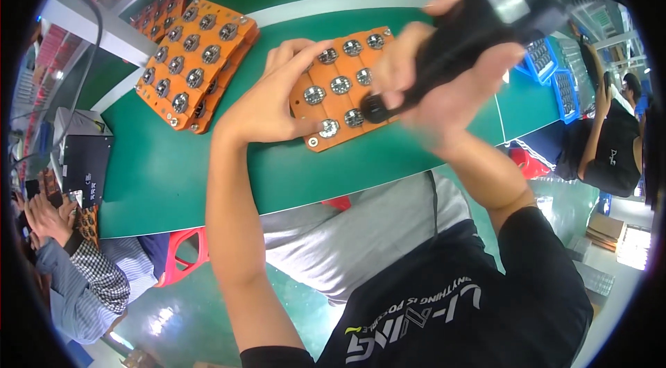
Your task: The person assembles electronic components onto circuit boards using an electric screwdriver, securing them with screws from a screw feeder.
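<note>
An orange tray (300, 106) holding several round metal-and-black parts in rows lies on the green table in front of me. My left hand (267, 101) grips its left end, thumb along the near edge and fingers toward the far edge. Wrapped round a black corded electric screwdriver (472, 29) is my right hand (454, 94), partly smeared by motion. The screwdriver slants down to the left, its dark nose over the parts at the tray's near right. That nose hides whatever lies under it, and the hand covers the tray's right end.
At the left, stacked orange trays (191, 63) with similar parts lie on the green table (159, 181). A black box (87, 163) stands at the table's left end. Blue bins (565, 96) sit at the right. Other people work at both sides; a red stool (186, 257) stands below left.
</note>
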The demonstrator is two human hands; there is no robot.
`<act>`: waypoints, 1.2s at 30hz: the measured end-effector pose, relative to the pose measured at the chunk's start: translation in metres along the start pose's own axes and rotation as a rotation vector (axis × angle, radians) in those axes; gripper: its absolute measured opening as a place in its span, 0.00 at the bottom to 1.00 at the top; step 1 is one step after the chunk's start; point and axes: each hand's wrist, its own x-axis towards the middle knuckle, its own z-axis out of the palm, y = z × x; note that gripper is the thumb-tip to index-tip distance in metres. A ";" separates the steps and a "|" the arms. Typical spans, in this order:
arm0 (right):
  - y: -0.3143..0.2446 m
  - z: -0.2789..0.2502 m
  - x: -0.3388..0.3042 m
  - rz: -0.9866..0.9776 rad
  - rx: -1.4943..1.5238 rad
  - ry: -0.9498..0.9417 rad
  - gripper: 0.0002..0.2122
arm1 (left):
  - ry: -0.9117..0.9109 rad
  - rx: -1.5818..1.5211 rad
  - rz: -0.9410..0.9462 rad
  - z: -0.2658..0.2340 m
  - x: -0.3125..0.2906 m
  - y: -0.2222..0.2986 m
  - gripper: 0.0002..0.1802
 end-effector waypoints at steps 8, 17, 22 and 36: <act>0.028 0.026 -0.001 0.038 -0.095 -0.178 0.40 | 0.017 -0.010 0.040 0.002 0.000 -0.008 0.55; 0.031 0.032 0.000 0.010 -0.133 -0.345 0.38 | 0.008 0.041 0.053 0.003 -0.003 -0.015 0.55; 0.041 0.048 0.001 0.163 0.258 -0.282 0.19 | -0.058 0.028 -0.049 0.001 -0.003 -0.013 0.57; -0.018 -0.006 0.014 -0.203 -0.190 0.022 0.40 | 0.012 0.002 0.000 -0.002 0.003 0.017 0.49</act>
